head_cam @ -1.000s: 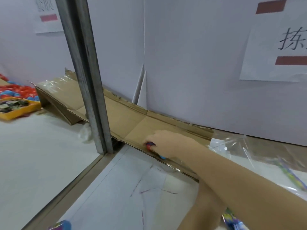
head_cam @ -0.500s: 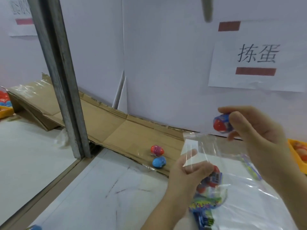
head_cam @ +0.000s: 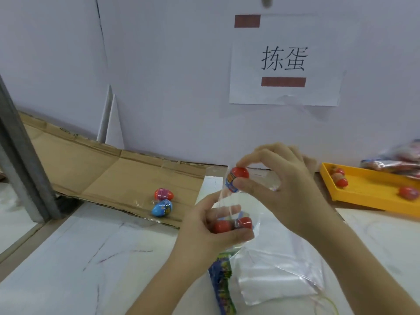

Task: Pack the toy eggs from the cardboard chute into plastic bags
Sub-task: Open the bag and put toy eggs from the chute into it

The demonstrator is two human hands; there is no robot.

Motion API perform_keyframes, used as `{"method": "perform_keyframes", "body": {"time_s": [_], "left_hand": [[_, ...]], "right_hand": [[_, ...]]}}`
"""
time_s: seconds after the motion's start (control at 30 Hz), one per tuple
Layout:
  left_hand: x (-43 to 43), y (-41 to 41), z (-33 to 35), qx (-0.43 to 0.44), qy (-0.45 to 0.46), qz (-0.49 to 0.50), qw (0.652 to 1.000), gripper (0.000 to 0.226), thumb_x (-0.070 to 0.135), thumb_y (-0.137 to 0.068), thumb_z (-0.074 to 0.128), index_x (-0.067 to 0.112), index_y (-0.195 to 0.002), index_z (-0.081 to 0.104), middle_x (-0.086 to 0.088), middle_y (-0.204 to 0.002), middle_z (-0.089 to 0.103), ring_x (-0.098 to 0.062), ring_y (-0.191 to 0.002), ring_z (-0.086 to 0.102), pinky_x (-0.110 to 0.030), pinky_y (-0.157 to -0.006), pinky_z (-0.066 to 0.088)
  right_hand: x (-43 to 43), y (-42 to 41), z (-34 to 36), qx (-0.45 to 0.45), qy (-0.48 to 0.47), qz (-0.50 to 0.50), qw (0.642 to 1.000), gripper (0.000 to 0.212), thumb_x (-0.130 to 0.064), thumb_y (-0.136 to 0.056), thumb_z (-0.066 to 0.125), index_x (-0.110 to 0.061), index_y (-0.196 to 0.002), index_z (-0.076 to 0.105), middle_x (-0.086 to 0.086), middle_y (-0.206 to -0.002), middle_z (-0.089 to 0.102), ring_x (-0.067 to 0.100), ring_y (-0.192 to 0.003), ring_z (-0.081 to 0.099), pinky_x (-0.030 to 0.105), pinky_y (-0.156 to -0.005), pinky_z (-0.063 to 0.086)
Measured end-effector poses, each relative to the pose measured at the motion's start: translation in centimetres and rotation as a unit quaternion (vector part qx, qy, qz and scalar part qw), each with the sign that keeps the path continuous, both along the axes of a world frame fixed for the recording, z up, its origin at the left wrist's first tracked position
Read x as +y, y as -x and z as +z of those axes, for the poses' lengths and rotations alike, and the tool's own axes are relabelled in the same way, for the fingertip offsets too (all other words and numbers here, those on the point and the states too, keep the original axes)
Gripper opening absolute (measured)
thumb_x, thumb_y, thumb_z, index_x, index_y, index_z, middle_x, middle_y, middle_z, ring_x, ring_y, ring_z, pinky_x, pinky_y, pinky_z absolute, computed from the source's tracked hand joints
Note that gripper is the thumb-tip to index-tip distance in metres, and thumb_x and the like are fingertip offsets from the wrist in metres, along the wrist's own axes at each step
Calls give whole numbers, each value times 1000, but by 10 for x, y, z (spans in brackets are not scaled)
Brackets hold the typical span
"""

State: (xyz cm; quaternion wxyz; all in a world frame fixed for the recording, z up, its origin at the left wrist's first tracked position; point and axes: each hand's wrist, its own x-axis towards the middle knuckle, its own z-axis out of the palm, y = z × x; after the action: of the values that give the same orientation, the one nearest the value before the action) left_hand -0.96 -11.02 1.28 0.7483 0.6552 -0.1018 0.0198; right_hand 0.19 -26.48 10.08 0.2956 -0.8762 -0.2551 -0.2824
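My right hand (head_cam: 281,185) pinches a red toy egg (head_cam: 238,178) with a blue label, just above the mouth of a clear plastic bag (head_cam: 227,214). My left hand (head_cam: 209,228) grips that bag, and two red eggs (head_cam: 234,223) show through it against my fingers. A red egg (head_cam: 163,193) and a blue egg (head_cam: 161,208) lie on the lower end of the cardboard chute (head_cam: 109,171), which slopes down from the left along the wall.
A stack of flat clear bags (head_cam: 272,273) lies on the white table under my hands, beside a colourful printed strip (head_cam: 221,280). A yellow tray (head_cam: 363,189) with several eggs sits at the right, filled bags behind it. A grey metal post (head_cam: 20,164) stands at the left.
My right hand left the chute with a red egg and brought it over the bag. My left hand raised the bag. The view swung right.
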Motion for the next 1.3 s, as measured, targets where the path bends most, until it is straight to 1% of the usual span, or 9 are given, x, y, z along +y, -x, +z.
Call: {"method": "perform_keyframes", "body": {"time_s": [0.3,0.47,0.6,0.7,0.77,0.9,1.0,1.1,1.3], "left_hand": [[-5,5,4,-25,-22,9,999,27,37,-69,75,39,-96,72,2,-91,77,-13,-77,73,-21,-61,57],[-4,4,4,-27,-15,7,1000,42,38,-72,71,33,-112,63,8,-100,76,-11,-92,72,-16,-68,55],[-6,4,5,-37,-18,11,999,54,46,-64,73,40,-116,58,11,-101,75,-14,-90,72,-18,-72,56],[-6,5,6,-49,-17,32,998,63,49,-55,76,43,-115,56,10,-101,75,-17,-85,74,-25,-73,58],[-6,4,5,-50,-19,47,997,75,47,-50,79,39,-121,55,11,-101,75,-23,-80,74,-28,-71,60],[-5,0,2,-45,-22,84,995,90,42,-38,82,37,-124,55,12,-98,75,-33,-79,72,-30,-66,61],[-4,-2,-2,-60,-33,72,995,94,40,-41,83,25,-129,56,4,-102,75,-19,-66,72,-25,-57,58],[-2,-2,-3,-69,-48,71,994,93,43,-42,81,18,-128,57,4,-99,76,-10,-53,65,-19,-48,50],[-5,2,2,-71,-39,97,992,77,41,-37,82,40,-111,58,21,-91,74,-13,-73,74,-19,-64,57]], "right_hand": [[12,3,-6,43,-31,-5,999,17,-60,-66,58,-53,-81,55,-23,-102,40,8,-108,29,48,-101,30],[1,-4,-5,-76,-25,-106,991,26,-47,-79,67,-27,-95,71,-8,-100,47,13,-103,34,46,-91,28],[-2,-4,-4,-132,21,-64,989,33,-53,-86,52,-26,-97,67,-16,-95,54,9,-98,45,39,-86,23],[2,1,-3,-59,-80,63,993,22,-56,-93,38,-40,-108,41,-37,-90,57,0,-98,60,47,-94,36],[5,2,-4,-66,-58,52,995,25,-58,-95,26,-38,-107,33,-35,-85,59,-2,-94,62,44,-96,32],[8,3,-9,-92,20,-2,996,27,-55,-97,16,-32,-105,29,-27,-74,57,-12,-81,51,25,-79,14],[11,3,-13,-43,-53,73,995,29,-56,-96,17,-34,-107,32,-28,-69,56,-20,-81,49,27,-82,21],[15,4,-15,-13,-84,107,991,35,-61,-94,16,-35,-107,35,-20,-68,64,-8,-81,57,28,-87,26],[11,3,-12,-22,-48,17,998,21,-58,-94,21,-40,-100,29,-16,-64,65,-5,-74,56,23,-80,19]]}}
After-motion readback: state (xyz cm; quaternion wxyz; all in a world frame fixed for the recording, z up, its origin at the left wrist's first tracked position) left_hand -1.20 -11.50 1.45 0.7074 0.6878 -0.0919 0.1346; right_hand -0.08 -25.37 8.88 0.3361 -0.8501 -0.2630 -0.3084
